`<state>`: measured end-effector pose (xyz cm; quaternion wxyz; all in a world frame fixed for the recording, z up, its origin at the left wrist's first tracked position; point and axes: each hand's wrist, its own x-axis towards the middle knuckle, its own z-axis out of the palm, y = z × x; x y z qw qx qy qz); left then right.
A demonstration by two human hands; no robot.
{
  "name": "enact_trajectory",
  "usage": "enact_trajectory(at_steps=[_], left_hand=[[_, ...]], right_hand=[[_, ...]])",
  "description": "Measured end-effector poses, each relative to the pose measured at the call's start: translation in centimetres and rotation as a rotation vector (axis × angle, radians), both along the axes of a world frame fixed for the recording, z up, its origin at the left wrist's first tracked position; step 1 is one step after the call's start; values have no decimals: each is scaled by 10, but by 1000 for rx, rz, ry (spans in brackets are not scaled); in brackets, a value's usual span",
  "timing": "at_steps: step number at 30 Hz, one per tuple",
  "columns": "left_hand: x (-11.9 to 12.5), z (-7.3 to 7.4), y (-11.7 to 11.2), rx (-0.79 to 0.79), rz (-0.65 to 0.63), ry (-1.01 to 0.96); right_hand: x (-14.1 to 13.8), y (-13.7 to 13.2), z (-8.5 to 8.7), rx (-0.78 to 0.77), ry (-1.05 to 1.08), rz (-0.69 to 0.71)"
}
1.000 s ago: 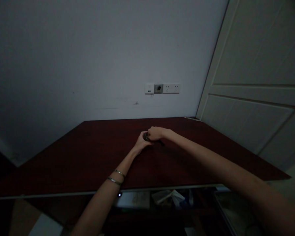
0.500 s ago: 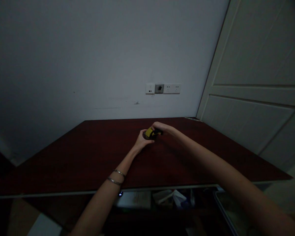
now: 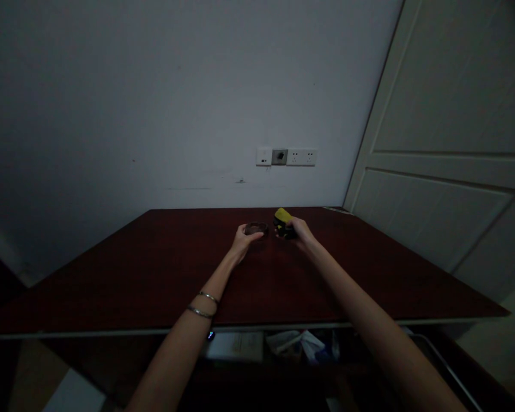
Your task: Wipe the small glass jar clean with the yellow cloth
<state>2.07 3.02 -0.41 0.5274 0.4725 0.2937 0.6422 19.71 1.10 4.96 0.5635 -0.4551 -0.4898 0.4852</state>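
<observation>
On the dark red table (image 3: 189,274), a small round brown dish (image 3: 257,228) with a raised rim stands near the middle. My left hand (image 3: 242,240) grips its left side, thumb along the near rim and fingers curled behind. Just to the right, my right hand (image 3: 299,229) is closed round a yellow and black object that looks like a tape measure (image 3: 282,216), yellow part uppermost. A small gap separates it from the dish. What the dish holds, if anything, is too dark to make out.
Behind the table is a pale wall with a row of sockets (image 3: 301,157). A white panelled door (image 3: 442,200) borders the right side. Under the front edge, a shelf bears a pale flat box (image 3: 238,347) and crumpled bags (image 3: 313,346).
My right hand has moved the tape measure up and right, off the dish, and turned it. My left hand stays at the dish, whose round rim now shows.
</observation>
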Motion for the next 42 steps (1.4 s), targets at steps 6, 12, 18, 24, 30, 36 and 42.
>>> enact_trajectory(at_steps=[6, 12, 18, 24, 30, 36, 42], left_hand=[[-1, 10, -11, -106, -201, -194], [-8, 11, -10, -243, -331, -261], [-13, 15, -13, -315, -484, -278], [-11, 13, -16, -462, -549, -284], [-11, 9, -14, -590, -548, -188], [-11, 8, -15, -605, -648, -124], [-8, 7, -16, -625, -707, 11]], right_hand=[[-13, -9, -25, -20, 211, -31], [-6, -8, -25, 125, 197, -161], [2, -7, -21, 262, 11, -244], [6, -22, -10, 699, -685, -142], [0, -36, 4, 1211, -1305, 237], [-3, -25, 4, 1499, -1543, 441], [4, -20, 9, 1597, -1620, 660]])
